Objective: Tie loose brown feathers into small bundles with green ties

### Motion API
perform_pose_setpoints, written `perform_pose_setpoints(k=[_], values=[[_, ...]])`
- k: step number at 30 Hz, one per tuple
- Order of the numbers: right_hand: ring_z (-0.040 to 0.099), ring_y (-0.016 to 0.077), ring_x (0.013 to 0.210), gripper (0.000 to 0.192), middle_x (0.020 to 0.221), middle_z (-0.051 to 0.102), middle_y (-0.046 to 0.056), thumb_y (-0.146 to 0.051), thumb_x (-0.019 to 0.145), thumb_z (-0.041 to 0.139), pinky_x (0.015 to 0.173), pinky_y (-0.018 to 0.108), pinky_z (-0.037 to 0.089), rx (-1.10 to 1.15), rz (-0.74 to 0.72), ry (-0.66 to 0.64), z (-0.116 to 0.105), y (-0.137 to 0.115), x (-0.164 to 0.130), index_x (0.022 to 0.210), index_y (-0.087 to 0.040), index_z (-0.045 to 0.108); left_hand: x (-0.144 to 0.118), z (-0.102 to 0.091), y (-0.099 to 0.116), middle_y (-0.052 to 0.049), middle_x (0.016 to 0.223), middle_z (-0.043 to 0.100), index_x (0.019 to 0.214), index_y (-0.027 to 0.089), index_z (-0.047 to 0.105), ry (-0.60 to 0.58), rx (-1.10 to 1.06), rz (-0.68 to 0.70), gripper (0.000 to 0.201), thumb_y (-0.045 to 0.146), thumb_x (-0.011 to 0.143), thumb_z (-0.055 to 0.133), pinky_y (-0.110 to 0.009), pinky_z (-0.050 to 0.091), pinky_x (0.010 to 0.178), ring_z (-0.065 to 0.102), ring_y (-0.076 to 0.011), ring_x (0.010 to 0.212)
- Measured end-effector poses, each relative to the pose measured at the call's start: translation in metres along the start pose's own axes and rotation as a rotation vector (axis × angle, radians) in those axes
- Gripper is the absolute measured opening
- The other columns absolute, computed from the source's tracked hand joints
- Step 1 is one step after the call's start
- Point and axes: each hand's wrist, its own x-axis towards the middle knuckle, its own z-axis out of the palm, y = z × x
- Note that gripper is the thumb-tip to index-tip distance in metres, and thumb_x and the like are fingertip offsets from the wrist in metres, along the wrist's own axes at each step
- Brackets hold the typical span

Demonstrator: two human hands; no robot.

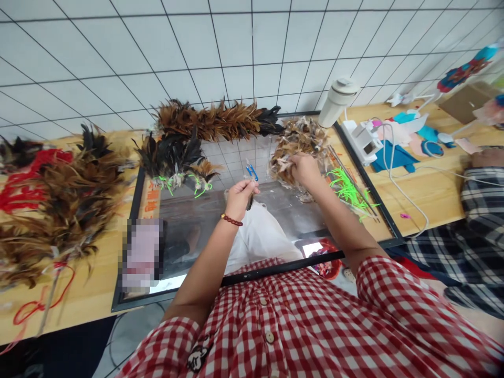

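My left hand (241, 198), with a beaded bracelet at the wrist, is closed in a pinch over the glass-topped board (220, 210). A small dark feather (249, 203) shows under its fingers. A small blue tool with two prongs (251, 172) is right at the fingertips; I cannot tell whether it is held or lies behind them. To the right, my right hand (306, 170) has its fingers closed in the pile of light brown feathers (281, 157). Its fingertips are partly hidden among them.
A long brown feather bundle (216, 119) lies along the back, black feathers (173, 155) left of centre. A white cup (338, 102), green strips (346, 189) and a power strip (360, 142) are right. A phone (142, 252) and large feather bunch (74, 205) are left. A person's plaid sleeve (484, 202) is far right.
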Motion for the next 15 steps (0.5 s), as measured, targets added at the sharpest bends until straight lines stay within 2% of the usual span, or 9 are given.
perform_pose_setpoints(k=[2, 4, 6, 8, 12, 15], values=[[0.072, 0.0283, 0.102, 0.035, 0.111, 0.078, 0.017, -0.012, 0.094, 0.05, 0.091, 0.039, 0.055, 0.002, -0.046, -0.033, -0.004, -0.016, 0.003, 0.11, -0.013, 0.081, 0.0, -0.003, 0.003, 0.004, 0.057, 0.065, 0.074, 0.017, 0.072, 0.027, -0.02, 0.021, 0.021, 0.031, 0.071, 0.088, -0.022, 0.051, 0.073, 0.062, -0.0082, 0.059], [0.071, 0.0283, 0.106, 0.032, 0.118, 0.077, 0.017, -0.016, 0.093, 0.059, 0.093, 0.038, 0.056, 0.022, -0.078, -0.079, -0.012, -0.025, 0.004, 0.119, -0.013, 0.079, -0.001, -0.005, 0.006, 0.004, 0.057, 0.066, 0.073, 0.017, 0.073, 0.056, -0.037, 0.047, 0.019, 0.03, 0.071, 0.088, -0.022, 0.051, 0.073, 0.063, -0.0081, 0.059], [0.071, 0.0281, 0.11, 0.044, 0.131, 0.074, 0.016, -0.019, 0.09, 0.069, 0.095, 0.039, 0.057, 0.05, -0.083, -0.087, -0.024, -0.02, 0.002, 0.133, -0.016, 0.074, -0.001, -0.005, 0.008, 0.004, 0.058, 0.066, 0.072, 0.017, 0.073, 0.082, -0.037, 0.068, 0.017, 0.028, 0.073, 0.086, -0.022, 0.05, 0.072, 0.063, -0.0081, 0.06], [0.073, 0.028, 0.11, 0.055, 0.141, 0.07, 0.014, -0.018, 0.086, 0.074, 0.097, 0.041, 0.059, 0.062, -0.064, -0.058, -0.04, -0.005, -0.002, 0.141, -0.02, 0.07, -0.001, -0.004, 0.009, 0.004, 0.058, 0.066, 0.072, 0.018, 0.073, 0.109, -0.038, 0.091, 0.015, 0.026, 0.076, 0.084, -0.022, 0.051, 0.073, 0.062, -0.0077, 0.06], [0.075, 0.0307, 0.104, 0.044, 0.133, 0.074, 0.015, -0.013, 0.082, 0.075, 0.099, 0.049, 0.06, 0.092, -0.037, 0.059, -0.071, 0.025, -0.02, 0.125, -0.019, 0.079, -0.001, 0.0, 0.008, 0.005, 0.057, 0.064, 0.072, 0.017, 0.071, 0.137, -0.112, 0.098, 0.016, 0.024, 0.078, 0.085, -0.022, 0.052, 0.073, 0.061, -0.0068, 0.058], [0.074, 0.0309, 0.11, 0.026, 0.124, 0.078, 0.013, -0.018, 0.093, 0.064, 0.099, 0.049, 0.059, 0.113, -0.093, 0.062, -0.073, 0.014, -0.041, 0.112, -0.022, 0.082, -0.004, 0.006, 0.005, 0.005, 0.059, 0.064, 0.072, 0.018, 0.069, 0.097, -0.21, 0.035, 0.021, 0.027, 0.077, 0.087, -0.023, 0.053, 0.07, 0.062, -0.0075, 0.059]])
